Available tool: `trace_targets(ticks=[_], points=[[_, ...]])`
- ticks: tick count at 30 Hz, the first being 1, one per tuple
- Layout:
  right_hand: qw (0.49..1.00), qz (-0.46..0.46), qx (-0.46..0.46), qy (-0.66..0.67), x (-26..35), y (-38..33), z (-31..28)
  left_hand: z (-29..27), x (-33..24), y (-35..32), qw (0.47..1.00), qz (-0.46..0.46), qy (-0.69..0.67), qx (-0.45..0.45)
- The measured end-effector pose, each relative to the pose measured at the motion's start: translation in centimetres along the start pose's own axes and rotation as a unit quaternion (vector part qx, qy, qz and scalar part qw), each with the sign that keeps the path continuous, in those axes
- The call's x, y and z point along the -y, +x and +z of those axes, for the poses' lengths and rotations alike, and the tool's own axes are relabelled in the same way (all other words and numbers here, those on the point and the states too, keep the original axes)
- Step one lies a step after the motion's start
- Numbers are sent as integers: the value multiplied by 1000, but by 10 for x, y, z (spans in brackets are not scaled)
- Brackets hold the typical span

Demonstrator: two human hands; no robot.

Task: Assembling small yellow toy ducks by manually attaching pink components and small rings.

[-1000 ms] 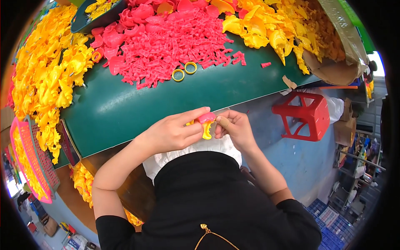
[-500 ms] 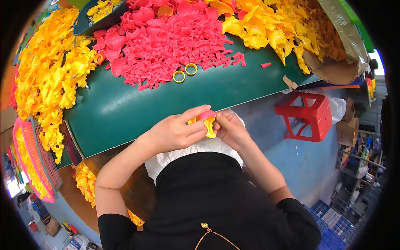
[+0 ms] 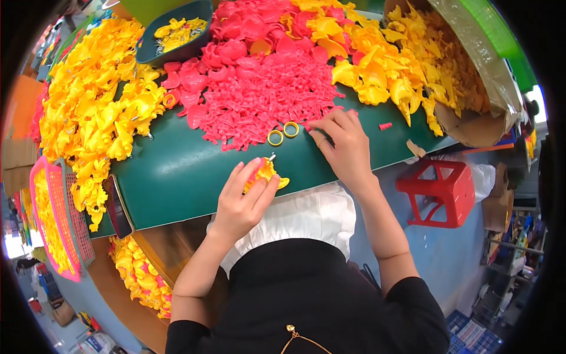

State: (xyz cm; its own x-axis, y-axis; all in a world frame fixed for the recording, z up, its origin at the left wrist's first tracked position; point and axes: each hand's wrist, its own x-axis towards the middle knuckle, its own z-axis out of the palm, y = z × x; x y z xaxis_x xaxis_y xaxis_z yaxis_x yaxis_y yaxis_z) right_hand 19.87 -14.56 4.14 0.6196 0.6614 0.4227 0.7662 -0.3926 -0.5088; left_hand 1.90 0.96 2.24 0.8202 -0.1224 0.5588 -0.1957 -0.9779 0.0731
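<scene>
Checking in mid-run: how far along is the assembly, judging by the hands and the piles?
Done: joined yellow pieces fill the pink basket at the left. In hand: the left hand grips a yellow and pink part, while the right hand reaches the edge of the small pink parts. Left: big loose yellow heaps and the pink pile remain, so plenty is undone.

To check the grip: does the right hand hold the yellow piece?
No, the left hand holds the yellow piece; the right hand touches red parts.

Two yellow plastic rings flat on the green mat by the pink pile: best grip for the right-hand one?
Pinch the right yellow plastic ring across its rim from above, one fingertip through the hole. It lies flat on the green mat, clear of the pink pile, right hand beside it.
</scene>
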Motion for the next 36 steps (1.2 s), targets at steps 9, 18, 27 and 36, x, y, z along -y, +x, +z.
trace_targets(ticks=[9, 18, 27, 36], points=[[988, -120, 89, -41, 19, -43, -6, -2, 1, -1, 1000, 5, -21, 2], [992, -20, -10, 127, 21, -72, -6, 0, 9, -1, 993, -60, -94, 27], [911, 196, -13, 363, 42, -57, 13, 4, -9, 2, 991, -93, -98, 7], [988, -10, -56, 144, 45, -48, 46, 8, -8, 1, 993, -97, -67, -10]])
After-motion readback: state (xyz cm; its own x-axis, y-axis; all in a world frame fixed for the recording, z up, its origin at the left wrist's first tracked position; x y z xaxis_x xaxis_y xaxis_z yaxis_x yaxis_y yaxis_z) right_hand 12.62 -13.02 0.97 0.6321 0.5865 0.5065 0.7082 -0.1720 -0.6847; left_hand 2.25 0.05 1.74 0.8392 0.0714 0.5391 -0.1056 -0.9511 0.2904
